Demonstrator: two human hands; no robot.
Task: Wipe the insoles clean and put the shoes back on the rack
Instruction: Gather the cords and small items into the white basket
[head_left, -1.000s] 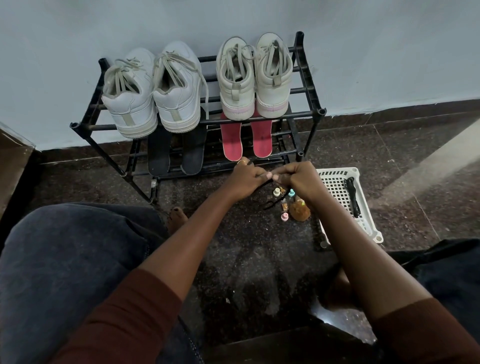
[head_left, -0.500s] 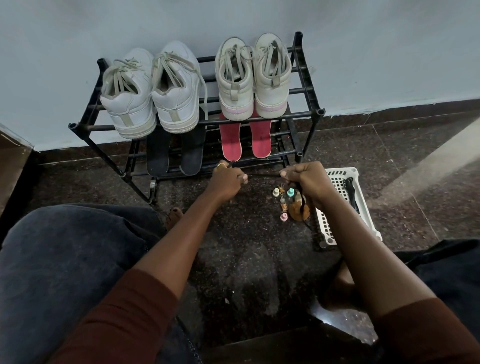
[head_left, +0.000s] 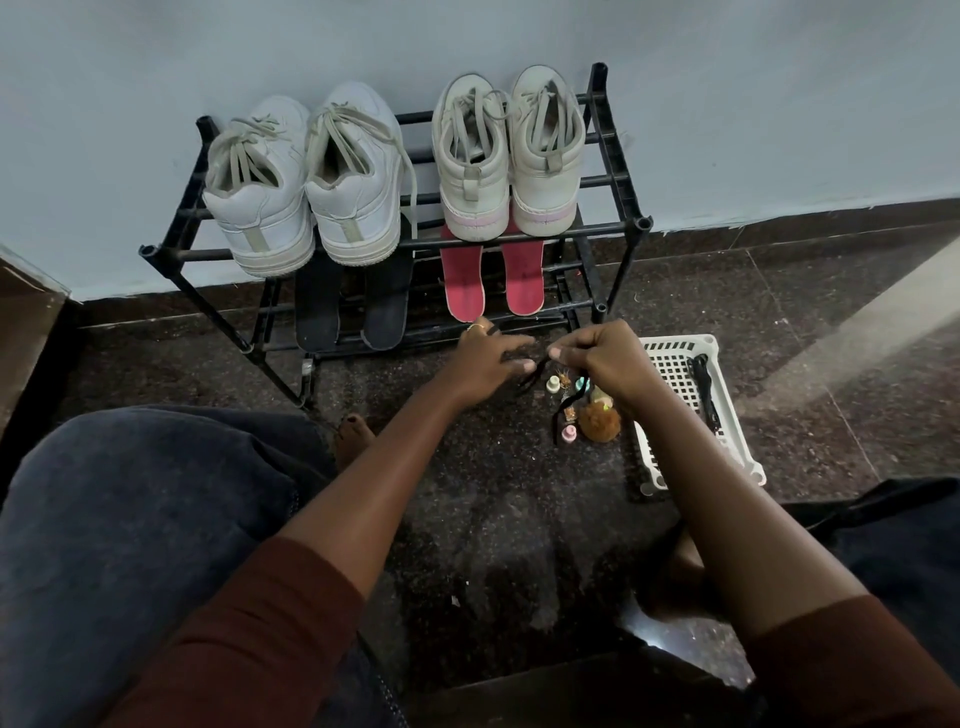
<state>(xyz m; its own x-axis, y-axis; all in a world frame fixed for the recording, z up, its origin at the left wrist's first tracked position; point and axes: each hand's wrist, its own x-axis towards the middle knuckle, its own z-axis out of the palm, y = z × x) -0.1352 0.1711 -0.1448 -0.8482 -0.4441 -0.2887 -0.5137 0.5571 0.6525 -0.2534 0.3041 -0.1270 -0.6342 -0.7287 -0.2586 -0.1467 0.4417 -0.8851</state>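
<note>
- The red insoles (head_left: 493, 275) and the black insoles (head_left: 318, 306) are lying on the lower shelf of the rack (head_left: 643, 223), each pair under its own shoes.
- The white sneakers (head_left: 260, 192) and the beige high-tops (head_left: 472, 166) are sitting on the top shelf, heels outward.
- The right hand (head_left: 608, 364) is pinching a black lace (head_left: 569, 402) between thumb and curled fingers, just above the floor in front of the rack.
- The left hand (head_left: 485, 364) is reaching for the lace's free end with fingers spread and straight, gripping nothing.
- This step is looking like tidying the lace. It is probably going best if the left hand is catching the loose end first, keeping it taut and clear of the small bottles (head_left: 553, 384).
- The lace's lower part is blending into the dark floor, so its full run is hard to follow.
- The brown fuzzy thing (head_left: 600, 423) beside the white basket (head_left: 737, 431) is not showing what it is, and no wiping cloth is appearing anywhere.
</note>
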